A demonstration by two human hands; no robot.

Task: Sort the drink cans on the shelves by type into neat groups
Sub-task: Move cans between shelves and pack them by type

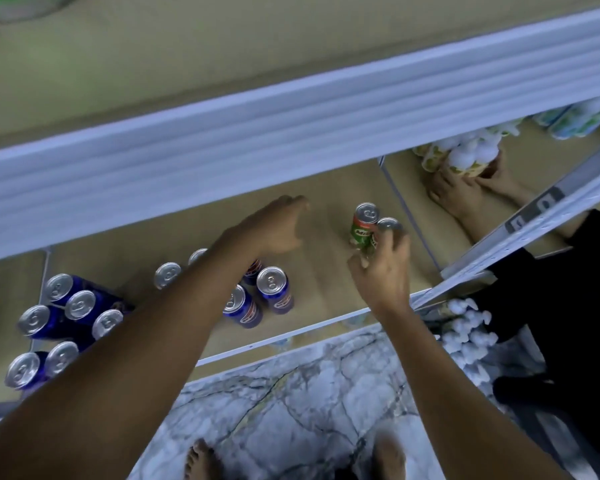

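Cans on the wooden shelf (326,271), head view only. Two green cans sit right of centre, both upright, long axes vertical, silver tops toward the camera. The far green can (363,224) stands free on the board; the near green can (384,233) touches its right side and is held by the right hand (383,271), fingers curled round its body from the front (label mostly covered by the fingers).

Left hand (274,226) reaches over the shelf toward the back, fingers extended and relaxed, holding nothing, not touching any can that I can see.

Blue cans fall in two groups, all upright, tops up. A small cluster sits mid-shelf under and beside the left forearm: one blue can (274,289) clear at the right edge, another blue can (239,306) just beside it, others partly hidden by the arm. A larger blue cluster (63,313) stands at the left end, cans packed touching.

White shelf rail (291,133) above runs diagonally across the frame and hides the back of the shelf.

Right bay, past the thin divider: a second person's hands (465,188) are on a pack of pale yellow-green cans (465,157) (blurred, grip unclear). More pale cans (575,119) sit at far right. Marble floor (309,393) below, bare feet (201,459) at the bottom edge.
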